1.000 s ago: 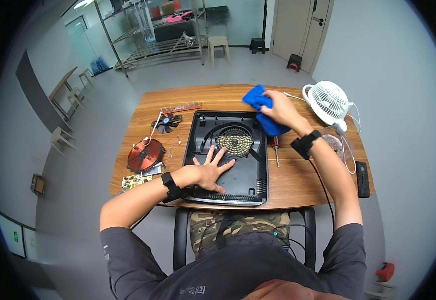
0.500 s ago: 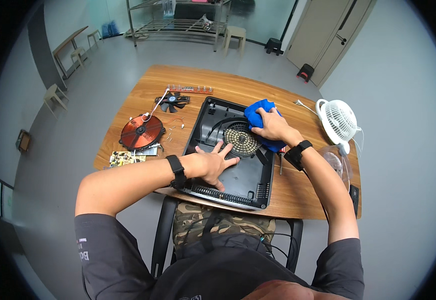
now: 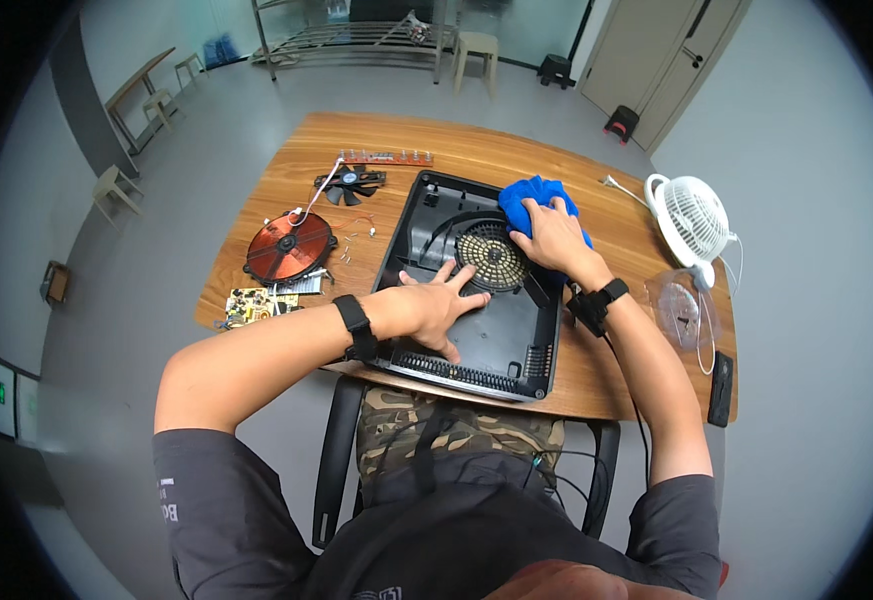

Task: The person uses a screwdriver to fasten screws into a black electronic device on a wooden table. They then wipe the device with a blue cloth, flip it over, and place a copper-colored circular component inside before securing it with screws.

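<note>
while left hand (image 3: 438, 312) lies spread on black housing (image 3: 501, 335), right hand (image 3: 558, 243) grips blue cloth (image 3: 531, 192) hiding housing's far-right corner

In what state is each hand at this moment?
Left hand: open, spread against the black casing.
Right hand: closed, holding the blue cloth.

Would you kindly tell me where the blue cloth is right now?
In the head view, the blue cloth is in the right hand, over the far right corner of the black casing.
</note>
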### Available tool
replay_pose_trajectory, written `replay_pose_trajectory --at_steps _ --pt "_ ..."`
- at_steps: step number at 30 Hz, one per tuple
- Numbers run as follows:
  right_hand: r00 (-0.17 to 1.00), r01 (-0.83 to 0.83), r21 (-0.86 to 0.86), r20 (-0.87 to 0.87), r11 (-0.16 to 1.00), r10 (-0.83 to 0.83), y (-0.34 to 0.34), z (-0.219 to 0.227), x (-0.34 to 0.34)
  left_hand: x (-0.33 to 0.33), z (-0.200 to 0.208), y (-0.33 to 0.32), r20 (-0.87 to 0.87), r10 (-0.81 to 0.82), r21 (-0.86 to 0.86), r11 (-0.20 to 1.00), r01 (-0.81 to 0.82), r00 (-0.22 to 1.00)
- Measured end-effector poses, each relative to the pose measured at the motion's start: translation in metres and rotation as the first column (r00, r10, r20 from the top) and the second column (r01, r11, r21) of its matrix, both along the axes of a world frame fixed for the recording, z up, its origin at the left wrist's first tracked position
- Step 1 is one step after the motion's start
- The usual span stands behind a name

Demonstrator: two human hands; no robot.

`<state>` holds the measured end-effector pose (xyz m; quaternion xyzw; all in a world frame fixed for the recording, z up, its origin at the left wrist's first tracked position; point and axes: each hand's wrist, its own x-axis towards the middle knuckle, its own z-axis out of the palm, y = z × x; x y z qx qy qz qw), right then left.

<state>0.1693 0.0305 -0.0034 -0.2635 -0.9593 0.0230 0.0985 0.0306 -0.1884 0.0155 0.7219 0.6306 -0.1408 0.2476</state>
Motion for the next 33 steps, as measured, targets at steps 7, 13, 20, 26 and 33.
replay_pose_trajectory --at_steps 7,13,20,26,33 --pt "0.999 -0.034 -0.198 -0.031 0.980 0.028 0.017 0.011 0.001 0.001 0.002 0.001 -0.014 0.004 -0.001 1.000 -0.004 1.000" --pt "0.998 0.011 -0.195 0.058 0.981 0.000 0.026 0.006 -0.006 0.004 0.005 0.003 -0.011 -0.003 -0.003 1.000 0.003 1.000" --pt "0.999 0.030 0.023 -0.031 0.999 -0.029 -0.008 -0.007 0.002 0.007 0.008 0.002 -0.016 0.008 -0.002 1.000 -0.008 1.000" --pt "0.998 -0.037 -0.120 -0.061 0.992 0.030 0.009 -0.004 0.007 0.006 0.008 0.001 0.012 0.013 0.013 1.000 -0.013 1.000" --pt "0.995 -0.024 -0.220 -0.101 0.975 0.002 0.024 0.001 0.005 0.006 0.007 0.003 0.026 0.015 0.027 1.000 -0.016 1.000"
